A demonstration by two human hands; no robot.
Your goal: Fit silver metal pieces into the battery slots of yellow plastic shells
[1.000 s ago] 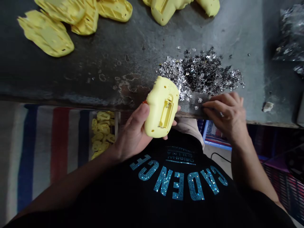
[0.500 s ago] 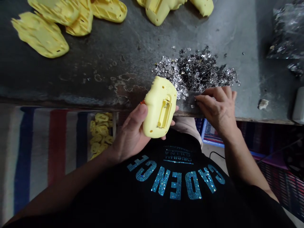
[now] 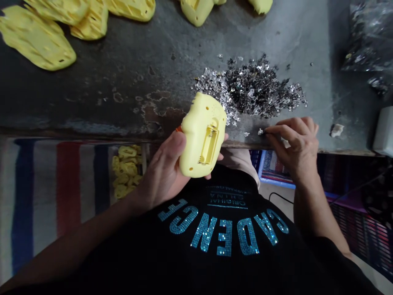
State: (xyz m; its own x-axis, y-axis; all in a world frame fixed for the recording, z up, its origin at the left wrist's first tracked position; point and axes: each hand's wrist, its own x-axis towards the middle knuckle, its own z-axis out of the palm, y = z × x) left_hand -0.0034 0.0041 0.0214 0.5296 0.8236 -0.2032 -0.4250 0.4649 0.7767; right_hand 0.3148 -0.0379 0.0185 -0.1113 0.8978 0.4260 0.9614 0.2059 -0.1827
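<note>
Your left hand wraps around a pale yellow plastic casing just beside a glittering heap of silver metal flakes, while your right hand's nearly closed fingers reach a loose silver flake beside that heap, grip unclear.

- The workbench runs across the view, in front of the person.
- Moulded plastic shells lie on it at far left, and more shells lie along its far side.
- A heap of metal flakes lies right of centre, with a plastic bag beyond it to the right.
- The left hand holds a plastic housing at the bench edge, just beside the heap.
- The right hand rests further right on the edge, touching a stray flake.
- Below the edge, small plastic parts lie right of a striped cloth; a crate sits at lower right.
</note>
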